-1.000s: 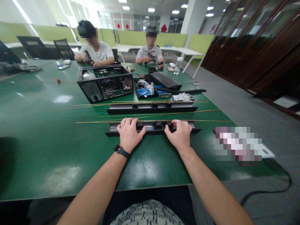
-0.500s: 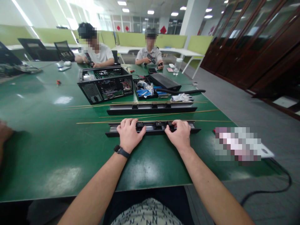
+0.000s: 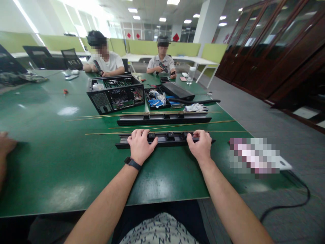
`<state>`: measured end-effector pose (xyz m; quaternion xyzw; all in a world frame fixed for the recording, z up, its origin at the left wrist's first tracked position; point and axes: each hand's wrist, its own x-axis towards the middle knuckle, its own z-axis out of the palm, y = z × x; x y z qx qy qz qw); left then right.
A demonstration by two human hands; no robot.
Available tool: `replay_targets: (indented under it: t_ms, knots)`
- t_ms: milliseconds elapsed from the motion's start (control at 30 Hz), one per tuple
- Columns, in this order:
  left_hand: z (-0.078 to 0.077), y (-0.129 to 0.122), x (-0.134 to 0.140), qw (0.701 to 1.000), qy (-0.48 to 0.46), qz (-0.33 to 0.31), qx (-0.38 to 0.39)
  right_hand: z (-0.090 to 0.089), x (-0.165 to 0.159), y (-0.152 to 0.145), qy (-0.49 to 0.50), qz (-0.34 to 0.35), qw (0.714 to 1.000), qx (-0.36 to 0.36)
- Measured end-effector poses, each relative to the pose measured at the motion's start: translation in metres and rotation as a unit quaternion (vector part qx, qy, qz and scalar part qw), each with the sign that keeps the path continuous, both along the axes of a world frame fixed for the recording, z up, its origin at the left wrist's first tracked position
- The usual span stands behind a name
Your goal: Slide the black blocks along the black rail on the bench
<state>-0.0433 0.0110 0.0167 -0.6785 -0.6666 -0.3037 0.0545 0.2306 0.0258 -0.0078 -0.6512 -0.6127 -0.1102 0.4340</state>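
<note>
You're apparently steadying near slotted rail [image 3: 167, 144], left hand [image 3: 142, 145] clasping it, right hand [image 3: 200, 145] resting near right end, grip unclear; next move likely needing firm left hold.

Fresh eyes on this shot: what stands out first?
Probably the bare left hand and right hand, central, at the near black rail on the green table. Then the opened computer case, beyond the rails and left of centre, and the dark wooden cabinets at upper right.
</note>
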Motion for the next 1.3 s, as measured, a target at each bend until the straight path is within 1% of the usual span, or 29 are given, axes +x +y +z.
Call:
replay_targets:
  t_ms: [133, 267, 400, 567, 667, 833, 1033, 1167, 1300]
  knots:
    - [0.0, 0.0, 0.0, 1.0, 0.003, 0.001, 0.001, 0.003, 0.021, 0.004, 0.052, -0.073, 0.996, 0.01]
    - [-0.001, 0.0, -0.002, 1.0, 0.006, 0.0, 0.008, 0.004, 0.031, 0.008, 0.08, -0.117, 0.99, -0.001]
    - [-0.001, 0.0, -0.007, 1.0, 0.005, 0.001, 0.009, 0.003, 0.033, 0.009, 0.09, -0.151, 0.984, -0.023]
    - [-0.001, 0.0, -0.014, 1.0, 0.002, 0.008, 0.008, 0.001, 0.038, 0.011, 0.082, -0.169, 0.98, -0.059]
    - [-0.001, 0.0, -0.016, 1.0, 0.002, 0.004, 0.011, -0.001, 0.039, 0.013, 0.084, -0.164, 0.981, -0.059]
    - [-0.002, -0.001, -0.017, 1.0, 0.009, -0.002, 0.011, -0.001, 0.037, 0.013, 0.126, -0.117, 0.982, -0.073]
    - [0.0, -0.002, -0.018, 1.0, 0.005, -0.009, -0.002, 0.001, 0.037, 0.012, 0.144, -0.109, 0.981, -0.073]
    - [0.002, -0.003, -0.018, 1.0, 0.009, -0.002, -0.021, 0.001, 0.036, 0.01, 0.145, -0.102, 0.981, -0.075]
    - [0.004, -0.003, -0.022, 1.0, 0.005, 0.008, -0.019, 0.001, 0.032, 0.008, 0.145, -0.095, 0.982, -0.075]
